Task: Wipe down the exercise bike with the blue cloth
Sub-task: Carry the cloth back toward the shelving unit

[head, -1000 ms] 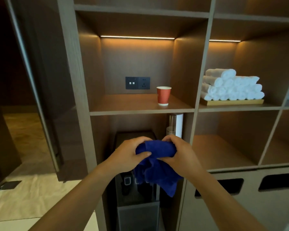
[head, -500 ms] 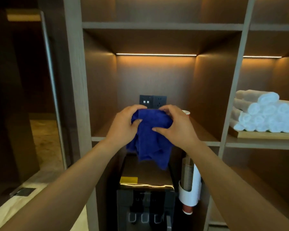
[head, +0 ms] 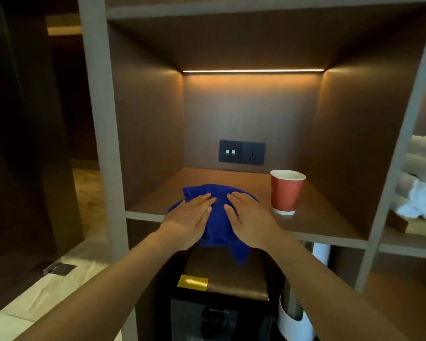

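The blue cloth [head: 218, 217] lies bunched on the front edge of a wooden shelf [head: 317, 217], with one corner hanging over the edge. My left hand [head: 191, 217] rests flat on the cloth's left side, fingers straight. My right hand [head: 247, 219] presses flat on its right side, fingers straight too. No exercise bike is in view.
A red paper cup [head: 286, 191] stands on the shelf just right of my right hand. A dark socket panel [head: 242, 152] is on the back wall. Below are a black water dispenser [head: 221, 311] and a cup holder [head: 295, 316]. Rolled white towels [head: 420, 190] fill the right compartment.
Both hands carried the bunched cloth up and forward, set it down on the shelf and flattened out on top of it. The view has moved closer to the shelf.
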Available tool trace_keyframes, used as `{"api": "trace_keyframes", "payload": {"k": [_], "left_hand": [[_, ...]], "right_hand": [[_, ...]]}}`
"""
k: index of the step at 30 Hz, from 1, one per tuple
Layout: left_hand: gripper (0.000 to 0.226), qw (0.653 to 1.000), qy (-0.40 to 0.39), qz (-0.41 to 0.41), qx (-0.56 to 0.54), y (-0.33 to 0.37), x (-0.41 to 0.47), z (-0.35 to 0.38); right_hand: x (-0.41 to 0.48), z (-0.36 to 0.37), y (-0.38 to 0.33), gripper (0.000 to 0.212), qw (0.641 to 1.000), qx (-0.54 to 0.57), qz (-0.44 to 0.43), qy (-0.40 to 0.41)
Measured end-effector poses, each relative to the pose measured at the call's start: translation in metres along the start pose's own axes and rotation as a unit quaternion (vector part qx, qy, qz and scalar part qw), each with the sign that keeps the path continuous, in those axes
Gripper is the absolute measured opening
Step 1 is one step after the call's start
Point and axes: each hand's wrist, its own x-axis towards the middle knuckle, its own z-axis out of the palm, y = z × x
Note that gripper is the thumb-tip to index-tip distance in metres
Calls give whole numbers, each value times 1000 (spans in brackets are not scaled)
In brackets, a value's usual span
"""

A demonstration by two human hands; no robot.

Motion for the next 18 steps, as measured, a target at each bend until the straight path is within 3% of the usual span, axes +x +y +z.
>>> {"api": "trace_keyframes", "payload": {"k": [3,7,12,18], "left_hand": [[47,996,-80,-26,8,-5,18,-11],[67,974,-167,8,155,-9,35,-22],[44,994,-83,-10,70,-12,38,-25],[45,999,21,-35,17,-7,12,-32]], "right_hand": [[23,6,7,48,998,3,0,-56],[47,14,14,51,994,6,6,-108],[54,13,15,52,994,22,16,-108],[32,-5,6,43,997,76,28,18]]}}
